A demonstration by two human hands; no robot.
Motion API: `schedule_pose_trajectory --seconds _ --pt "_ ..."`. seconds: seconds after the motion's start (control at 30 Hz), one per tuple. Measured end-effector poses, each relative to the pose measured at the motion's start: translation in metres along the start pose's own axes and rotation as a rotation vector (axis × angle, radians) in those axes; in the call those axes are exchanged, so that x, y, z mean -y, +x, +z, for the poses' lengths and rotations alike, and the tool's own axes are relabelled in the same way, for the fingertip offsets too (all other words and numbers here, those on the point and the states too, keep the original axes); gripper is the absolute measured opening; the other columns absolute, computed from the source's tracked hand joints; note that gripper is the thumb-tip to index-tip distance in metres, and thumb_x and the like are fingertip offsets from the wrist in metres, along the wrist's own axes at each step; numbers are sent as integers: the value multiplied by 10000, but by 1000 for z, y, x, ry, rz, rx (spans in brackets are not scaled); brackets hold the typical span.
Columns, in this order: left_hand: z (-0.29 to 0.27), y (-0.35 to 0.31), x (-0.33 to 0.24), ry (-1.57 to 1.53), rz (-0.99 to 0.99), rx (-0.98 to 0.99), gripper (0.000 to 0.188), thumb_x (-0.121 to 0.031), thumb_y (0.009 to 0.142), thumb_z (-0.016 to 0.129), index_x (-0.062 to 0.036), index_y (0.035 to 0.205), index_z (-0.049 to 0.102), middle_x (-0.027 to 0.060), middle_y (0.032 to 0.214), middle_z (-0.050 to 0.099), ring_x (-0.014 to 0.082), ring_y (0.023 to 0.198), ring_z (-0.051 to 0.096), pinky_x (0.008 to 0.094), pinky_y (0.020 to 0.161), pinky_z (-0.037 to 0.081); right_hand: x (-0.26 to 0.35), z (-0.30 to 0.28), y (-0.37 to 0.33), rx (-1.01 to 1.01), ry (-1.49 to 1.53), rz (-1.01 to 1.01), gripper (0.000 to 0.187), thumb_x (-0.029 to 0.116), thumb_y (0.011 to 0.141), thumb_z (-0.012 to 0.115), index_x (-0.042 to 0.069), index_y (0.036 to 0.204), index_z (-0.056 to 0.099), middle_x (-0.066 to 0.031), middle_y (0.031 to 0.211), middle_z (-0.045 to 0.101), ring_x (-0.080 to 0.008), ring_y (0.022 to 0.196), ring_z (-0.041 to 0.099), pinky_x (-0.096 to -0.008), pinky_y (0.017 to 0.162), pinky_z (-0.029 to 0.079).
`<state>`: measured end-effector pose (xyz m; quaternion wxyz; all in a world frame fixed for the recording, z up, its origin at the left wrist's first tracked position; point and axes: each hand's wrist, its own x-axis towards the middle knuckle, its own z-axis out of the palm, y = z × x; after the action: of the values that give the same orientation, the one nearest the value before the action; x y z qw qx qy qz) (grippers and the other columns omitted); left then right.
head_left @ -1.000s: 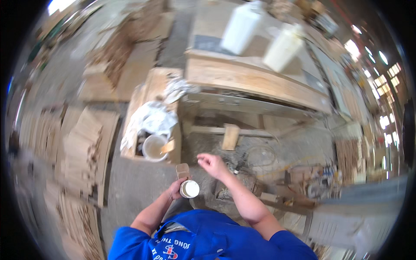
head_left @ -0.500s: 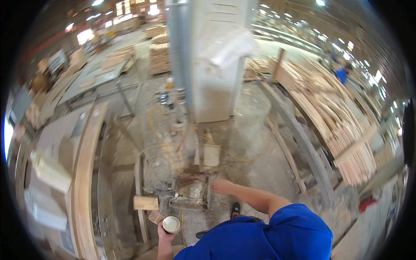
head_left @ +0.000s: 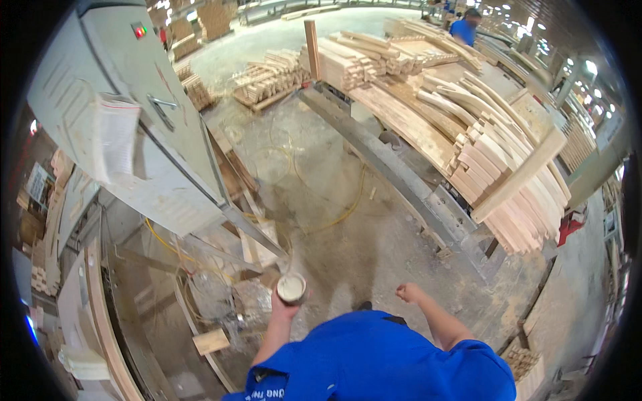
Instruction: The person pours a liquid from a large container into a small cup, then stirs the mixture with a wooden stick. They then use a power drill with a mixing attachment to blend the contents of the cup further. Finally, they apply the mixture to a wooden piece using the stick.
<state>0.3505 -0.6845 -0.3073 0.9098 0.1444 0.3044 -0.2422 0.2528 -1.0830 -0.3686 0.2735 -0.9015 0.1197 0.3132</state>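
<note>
My left hand (head_left: 287, 308) is wrapped round a cup (head_left: 291, 288) with a pale, whitish filling, held upright in front of my body. My right hand (head_left: 410, 293) hangs over the concrete floor to the right, small in the view. Its fingers are curled in, with nothing visible in them. Just beyond the cup stands the leg of a tall grey metal cabinet (head_left: 177, 144).
Wooden pieces (head_left: 508, 194) lie stacked on a bench at the right, along a grey metal beam (head_left: 394, 170). A yellow hose (head_left: 348, 210) crosses the floor. A short wood block (head_left: 210, 341) lies at lower left. A co-worker in blue (head_left: 463, 31) is far off.
My view has swung to the right, so the cabinet now stands at the left and the stacked wood is nearer. The cup stays in my left hand; my right hand is away from the box on the floor.
</note>
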Motion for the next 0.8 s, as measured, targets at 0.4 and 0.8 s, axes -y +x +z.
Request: schedule_pose_trajectory --seconds 0.4,0.8 --pt "133 144 -45 37 116 -82 401 -342 898 315 -131 1169 521 96 1210 522 320 1125 483 599 928 360 68 -131 151 -88 321 -190 351 289 809 582 16 1025 617 -84 696 619 -143 549 568 -287 524 473" --pt "325 327 -224 -9 292 27 428 -353 904 290 -130 1201 502 104 1247 501 328 1163 455 590 931 373 182 -233 296 -57 583 -90 326 236 831 590 21 1076 589 -71 734 602 -113 583 548 -261 527 455"
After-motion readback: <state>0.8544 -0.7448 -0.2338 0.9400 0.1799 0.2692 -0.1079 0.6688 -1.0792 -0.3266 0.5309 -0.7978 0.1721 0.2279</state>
